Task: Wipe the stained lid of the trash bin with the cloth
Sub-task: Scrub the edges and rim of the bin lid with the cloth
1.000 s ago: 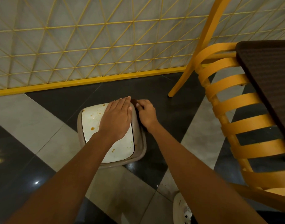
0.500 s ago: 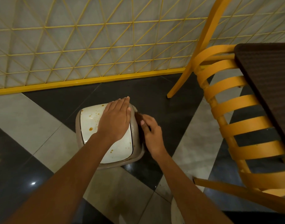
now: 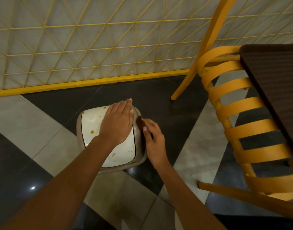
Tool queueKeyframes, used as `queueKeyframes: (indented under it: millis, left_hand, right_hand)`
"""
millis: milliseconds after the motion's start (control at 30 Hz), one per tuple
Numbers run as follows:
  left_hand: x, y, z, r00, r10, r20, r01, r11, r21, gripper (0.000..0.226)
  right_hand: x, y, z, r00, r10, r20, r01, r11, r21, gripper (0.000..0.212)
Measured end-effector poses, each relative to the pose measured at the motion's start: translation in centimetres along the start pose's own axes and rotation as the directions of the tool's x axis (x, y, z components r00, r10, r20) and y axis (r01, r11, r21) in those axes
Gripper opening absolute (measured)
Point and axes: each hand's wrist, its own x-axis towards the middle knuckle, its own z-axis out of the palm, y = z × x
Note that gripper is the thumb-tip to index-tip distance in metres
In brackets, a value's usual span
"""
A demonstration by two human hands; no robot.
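White, orange-spotted lid (image 3: 91, 120) lies under the left hand's (image 3: 116, 125) flat, straight fingers; the right hand's (image 3: 155, 143) curled fingers pinch a dark cloth (image 3: 140, 122) against the trash bin's (image 3: 112, 169) rim just beside.

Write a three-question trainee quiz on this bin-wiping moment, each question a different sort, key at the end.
1. True or false: the left hand lies flat on the lid.
2. Where is the dark cloth that the right hand holds? A: at the lid's left edge. B: against the right rim of the bin. C: on the floor.
3. Fill in: orange-brown stains show on the white ___.

Key: 1 true; 2 B; 3 lid.
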Motion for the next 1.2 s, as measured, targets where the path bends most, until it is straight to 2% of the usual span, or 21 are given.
queueKeyframes:
  millis: [167, 267, 500, 633, 767, 933, 1100, 1200]
  left_hand:
    - [0.1, 0.2, -0.2, 1.0, 0.0, 0.004, 0.0, 1.0, -0.01, 0.048]
    - [0.0, 0.2, -0.4, 1.0, -0.005, 0.009, 0.005, 1.0, -0.025, 0.048]
    - [-0.1, 0.2, -0.3, 1.0, 0.004, 0.008, -0.004, 1.0, -0.013, 0.048]
    - [0.1, 0.2, -0.2, 1.0, 0.012, 0.011, -0.012, 1.0, -0.015, 0.048]
    - [0.1, 0.1, -0.4, 1.0, 0.019, 0.022, -0.019, 1.0, -0.005, 0.048]
    - [-0.1, 0.2, -0.3, 1.0, 0.011, 0.008, -0.011, 1.0, -0.025, 0.048]
    - [0.2, 0.1, -0.2, 1.0, 0.008, 0.009, -0.008, 0.999, -0.034, 0.048]
    - [0.3, 0.0, -0.5, 1.0, 0.007, 0.008, -0.007, 0.999, -0.034, 0.048]
  right_hand:
    - [2.6, -1.5, 0.0, 0.999, 0.011, 0.04, -0.009, 0.999, -0.044, 0.03]
    - [4.3, -2.6, 0.6, 0.997, -0.065, 0.052, 0.069, 0.993, -0.099, 0.03]
    - [-2.9, -0.5, 0.0, 0.996, -0.087, -0.019, 0.085, 0.991, -0.104, 0.033]
    - [-0.3, -1.3, 0.4, 0.996, -0.091, -0.02, 0.085, 0.978, -0.192, 0.033]
    - [1.3, -2.6, 0.7, 0.982, -0.189, 0.002, 0.184, 0.956, -0.227, 0.033]
    - [-3.4, 0.5, 0.6, 0.957, -0.289, -0.028, 0.267, 0.914, -0.305, 0.037]
    - [-1.8, -0.6, 0.4, 0.953, -0.303, 0.02, 0.292, 0.893, -0.343, 0.04]
    - [-0.8, -1.2, 0.8, 0.931, -0.366, 0.005, 0.344, 0.87, -0.353, 0.037]
